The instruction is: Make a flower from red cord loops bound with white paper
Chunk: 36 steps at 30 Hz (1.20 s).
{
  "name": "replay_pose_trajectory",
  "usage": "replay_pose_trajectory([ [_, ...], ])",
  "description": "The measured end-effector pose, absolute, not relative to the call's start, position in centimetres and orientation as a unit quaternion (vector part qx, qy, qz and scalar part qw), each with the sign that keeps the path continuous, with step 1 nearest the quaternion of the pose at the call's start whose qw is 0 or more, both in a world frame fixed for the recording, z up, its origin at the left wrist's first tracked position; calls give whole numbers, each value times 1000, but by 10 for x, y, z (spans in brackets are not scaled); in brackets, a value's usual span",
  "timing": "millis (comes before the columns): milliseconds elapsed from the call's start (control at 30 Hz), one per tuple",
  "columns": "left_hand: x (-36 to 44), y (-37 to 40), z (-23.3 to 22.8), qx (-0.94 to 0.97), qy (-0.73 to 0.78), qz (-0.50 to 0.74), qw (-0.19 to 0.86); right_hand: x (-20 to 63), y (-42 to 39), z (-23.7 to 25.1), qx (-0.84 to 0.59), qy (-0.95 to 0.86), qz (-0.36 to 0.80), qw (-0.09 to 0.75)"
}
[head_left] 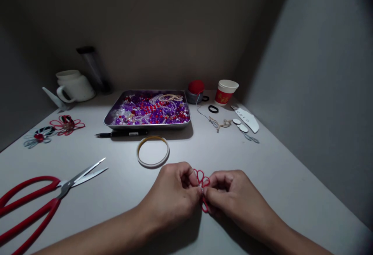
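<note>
Basically just keep left hand [175, 193] and right hand [230, 196] pinched tight on the red wire loops [203, 185] at 6 o'clock from the bead tray [110, 117], twisting gently, keeping petals even.

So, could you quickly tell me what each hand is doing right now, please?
Left hand: closed, pinching the red wire loops.
Right hand: closed, pinching the same loops.

Bead tray [186, 120] – scissors [35, 204] left, cup [225, 92] behind.
</note>
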<state>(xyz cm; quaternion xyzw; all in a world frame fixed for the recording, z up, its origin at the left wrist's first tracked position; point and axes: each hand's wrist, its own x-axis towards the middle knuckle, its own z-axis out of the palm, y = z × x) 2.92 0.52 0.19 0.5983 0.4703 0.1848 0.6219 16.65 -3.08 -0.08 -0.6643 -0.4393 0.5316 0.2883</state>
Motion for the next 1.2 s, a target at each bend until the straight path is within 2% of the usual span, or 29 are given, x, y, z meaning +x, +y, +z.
replay_pose_trajectory([
  [200,30,4,-2,595,468,197,623,167,-33,-1,-653,-455,529,293],
  [467,30,5,-1,640,477,204,567,166,-31,0,-667,-445,521,293],
  [733,27,6,0,612,458,197,614,169,-32,-2,-630,-397,579,333],
  [867,27,3,0,592,475,242,604,171,-31,1,-616,-382,595,347],
  [967,24,1,0,589,493,312,558,173,-31,5,-599,-386,602,361],
  [1067,21,1,2,608,502,323,523,175,-33,7,-577,-407,608,363],
  [1200,20,0,5,618,431,251,607,178,-36,6,-556,-438,605,365],
])
